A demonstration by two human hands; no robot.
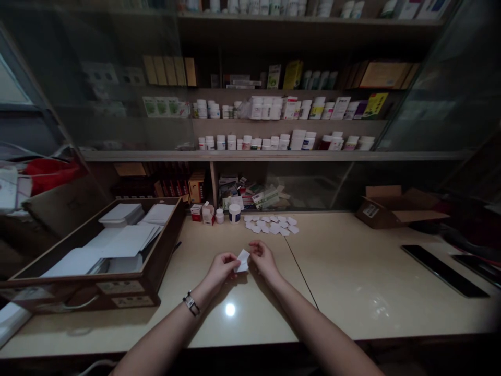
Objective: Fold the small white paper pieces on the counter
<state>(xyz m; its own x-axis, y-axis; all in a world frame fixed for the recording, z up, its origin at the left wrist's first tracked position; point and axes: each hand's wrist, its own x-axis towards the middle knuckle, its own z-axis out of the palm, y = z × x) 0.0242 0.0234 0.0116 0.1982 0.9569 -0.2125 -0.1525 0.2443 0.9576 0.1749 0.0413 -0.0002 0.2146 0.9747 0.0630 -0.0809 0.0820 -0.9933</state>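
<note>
Both hands meet over the middle of the beige counter point(352, 282). My left hand point(222, 268), with a watch on its wrist, and my right hand point(263, 257) each pinch a small white piece of paper point(242, 260) held between them just above the surface. Farther back on the counter lies a cluster of several small folded white paper packets point(272, 225). Behind it stand a white jar with a dark band point(234, 213), a small white bottle point(219, 215) and two little cartons point(203, 212).
A wooden drawer point(156, 261) with stacks of white paper sits at the left. An open cardboard box point(395, 206) rests at the back right, with dark flat devices point(438, 270) near the right edge. Shelves of medicine bottles and boxes point(282, 141) fill the wall behind.
</note>
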